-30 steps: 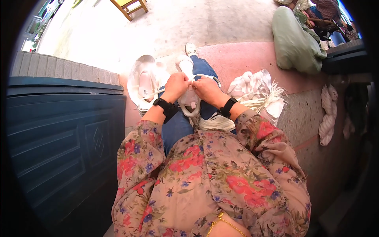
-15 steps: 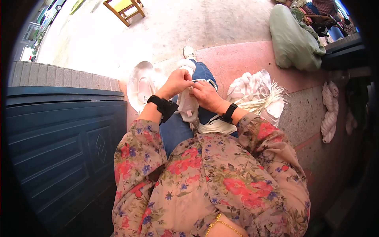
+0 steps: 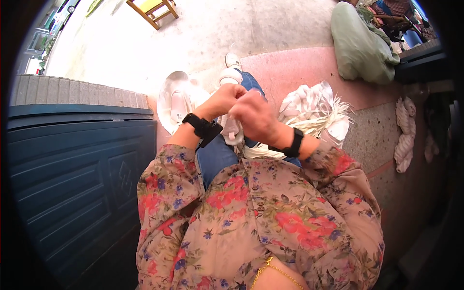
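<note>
A pale shoe rests over my jeans-clad lap, its upper part covered by my hands. My left hand is closed above it, thumb and fingers drawn together. Close against it, my right hand is raised with curled fingers, slightly smeared by motion. Whatever is pinched between them is too small or hidden to make out. Past the hands a white rounded piece shows. Pale strands, like laces, lie across my lap under the right wrist.
To the left, a white rounded holder has pale shoes in it. On the right sits a heap of white shoes and strands. A blue panelled door, green sack, wooden stool and twisted white bundle surround me.
My right hand has lifted off the shoe and come toward me, fingers now curled. My left hand has turned slightly and moved a little right, staying close to it.
</note>
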A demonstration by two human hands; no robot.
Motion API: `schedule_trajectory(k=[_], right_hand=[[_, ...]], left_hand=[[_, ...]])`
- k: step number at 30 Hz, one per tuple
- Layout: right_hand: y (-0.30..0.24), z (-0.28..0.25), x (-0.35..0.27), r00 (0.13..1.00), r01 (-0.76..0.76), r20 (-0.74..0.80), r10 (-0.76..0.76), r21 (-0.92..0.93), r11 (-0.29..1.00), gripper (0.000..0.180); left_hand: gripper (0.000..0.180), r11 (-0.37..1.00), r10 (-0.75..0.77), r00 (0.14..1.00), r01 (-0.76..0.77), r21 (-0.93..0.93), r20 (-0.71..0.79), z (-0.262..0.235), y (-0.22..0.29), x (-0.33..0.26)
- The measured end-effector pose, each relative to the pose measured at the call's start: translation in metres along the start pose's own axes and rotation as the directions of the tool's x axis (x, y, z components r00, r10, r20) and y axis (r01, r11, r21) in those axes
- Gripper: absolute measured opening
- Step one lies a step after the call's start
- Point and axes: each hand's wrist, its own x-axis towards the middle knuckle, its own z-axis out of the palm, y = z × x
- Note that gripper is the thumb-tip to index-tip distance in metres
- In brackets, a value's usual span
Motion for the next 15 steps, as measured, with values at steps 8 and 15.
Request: schedule_trajectory(k=[8,15], right_hand=[[-0.041,-0.187,0.116,0.457,0.067,-0.882,-0.119,-0.099,0.993,0.010],[-0.034,-0.206,0.119,0.490,0.013,-0.871,-0.019,-0.015,1.000,0.017]], left_hand=[[0.016,0.779,0.015,1.000,-0.010,0.627,-0.002,0.003,-0.015,0.029],[0.016,0.848,-0.017,0.998,0.049,0.527,-0.066,-0.007,-0.028,0.034]])
